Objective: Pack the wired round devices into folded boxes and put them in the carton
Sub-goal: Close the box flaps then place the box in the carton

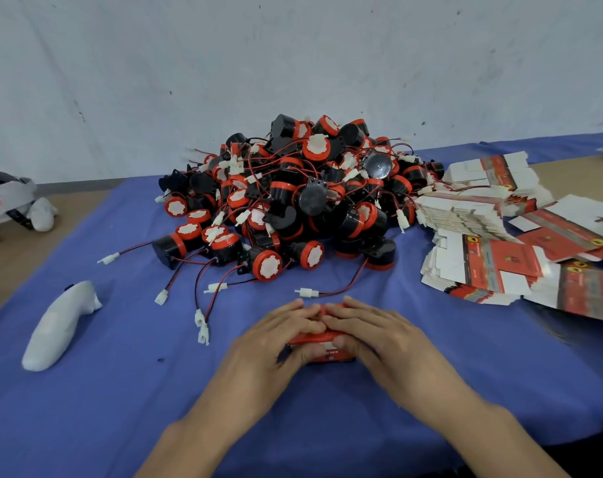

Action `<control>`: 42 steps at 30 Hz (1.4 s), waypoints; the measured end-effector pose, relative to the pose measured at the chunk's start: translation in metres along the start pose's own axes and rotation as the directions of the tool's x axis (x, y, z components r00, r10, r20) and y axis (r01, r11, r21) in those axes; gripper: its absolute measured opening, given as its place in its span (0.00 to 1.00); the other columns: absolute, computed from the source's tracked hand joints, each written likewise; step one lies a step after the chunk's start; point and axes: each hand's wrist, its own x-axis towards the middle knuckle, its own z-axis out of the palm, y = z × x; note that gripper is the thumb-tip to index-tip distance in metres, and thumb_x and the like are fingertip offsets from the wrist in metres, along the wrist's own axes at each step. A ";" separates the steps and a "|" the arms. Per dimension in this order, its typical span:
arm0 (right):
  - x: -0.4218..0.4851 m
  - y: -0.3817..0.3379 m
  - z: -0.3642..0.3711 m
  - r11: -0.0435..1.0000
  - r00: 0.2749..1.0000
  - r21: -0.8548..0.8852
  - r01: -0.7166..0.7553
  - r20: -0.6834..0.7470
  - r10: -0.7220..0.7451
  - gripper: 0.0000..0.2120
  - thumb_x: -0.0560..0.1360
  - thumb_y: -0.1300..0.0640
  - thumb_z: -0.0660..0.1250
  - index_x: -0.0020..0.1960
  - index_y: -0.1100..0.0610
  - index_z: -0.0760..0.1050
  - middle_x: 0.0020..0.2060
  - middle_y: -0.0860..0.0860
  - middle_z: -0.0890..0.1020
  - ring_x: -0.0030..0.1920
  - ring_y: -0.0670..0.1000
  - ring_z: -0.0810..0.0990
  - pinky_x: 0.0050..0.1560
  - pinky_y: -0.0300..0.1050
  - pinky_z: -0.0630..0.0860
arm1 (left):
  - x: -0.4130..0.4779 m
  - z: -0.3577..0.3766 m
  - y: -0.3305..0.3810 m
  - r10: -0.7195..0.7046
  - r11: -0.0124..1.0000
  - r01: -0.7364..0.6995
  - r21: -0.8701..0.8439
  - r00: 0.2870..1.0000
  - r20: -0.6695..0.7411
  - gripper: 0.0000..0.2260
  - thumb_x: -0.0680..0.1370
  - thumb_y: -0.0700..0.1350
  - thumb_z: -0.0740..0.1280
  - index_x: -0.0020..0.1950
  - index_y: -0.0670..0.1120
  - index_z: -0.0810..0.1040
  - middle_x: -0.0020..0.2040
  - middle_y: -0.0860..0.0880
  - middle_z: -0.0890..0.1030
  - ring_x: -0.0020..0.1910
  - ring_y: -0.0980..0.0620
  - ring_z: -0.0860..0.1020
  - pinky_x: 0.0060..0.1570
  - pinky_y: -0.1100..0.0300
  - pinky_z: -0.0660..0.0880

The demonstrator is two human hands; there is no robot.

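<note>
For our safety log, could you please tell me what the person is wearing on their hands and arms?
Nothing shows: the left hand and the right hand are bare, without gloves, rings or watch, and no sleeve is in view up to the frame's edge.

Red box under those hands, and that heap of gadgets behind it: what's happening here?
A person grips a small red box on the blue cloth, left hand and right hand both bent over its top, apparently pressing it shut. Whether a device is inside cannot be seen. Behind lies a pile of black-and-red wired round devices. Flat boxes, not yet folded, are stacked at the right.
</note>
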 end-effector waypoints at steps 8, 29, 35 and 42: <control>0.000 0.003 -0.002 0.997 0.998 0.066 -0.038 0.058 0.034 0.22 0.80 0.41 0.60 0.72 0.43 0.74 0.69 0.33 0.73 0.74 0.33 0.64 0.72 0.33 0.65 | -0.003 -0.004 0.005 -0.032 0.999 0.032 -0.013 0.999 0.006 0.18 0.78 0.63 0.58 0.64 0.61 0.75 0.67 0.76 0.68 0.71 0.72 0.64 0.64 0.76 0.63; -0.003 0.008 0.005 0.984 0.998 0.167 -0.057 0.012 0.056 0.18 0.80 0.39 0.60 0.63 0.43 0.80 0.64 0.21 0.70 0.71 0.28 0.63 0.66 0.23 0.60 | -0.005 -0.004 -0.001 -0.031 0.992 0.036 -0.122 0.998 0.050 0.09 0.82 0.57 0.59 0.60 0.60 0.75 0.69 0.68 0.72 0.74 0.66 0.63 0.66 0.69 0.68; -0.005 0.010 0.005 0.987 0.998 0.144 -0.065 0.028 0.062 0.21 0.76 0.36 0.64 0.67 0.39 0.76 0.63 0.13 0.61 0.71 0.25 0.59 0.65 0.21 0.57 | -0.007 -0.004 -0.004 -0.004 0.997 0.010 -0.070 0.996 0.091 0.11 0.79 0.56 0.64 0.60 0.64 0.71 0.72 0.68 0.69 0.76 0.66 0.59 0.66 0.62 0.67; -0.003 0.012 0.004 0.986 0.997 0.155 -0.061 0.062 0.052 0.12 0.78 0.46 0.70 0.61 0.40 0.79 0.67 0.27 0.73 0.72 0.29 0.62 0.69 0.28 0.63 | -0.005 -0.005 -0.006 -0.020 0.994 0.029 -0.105 0.996 0.086 0.07 0.78 0.56 0.68 0.55 0.63 0.75 0.70 0.71 0.69 0.75 0.67 0.61 0.68 0.61 0.66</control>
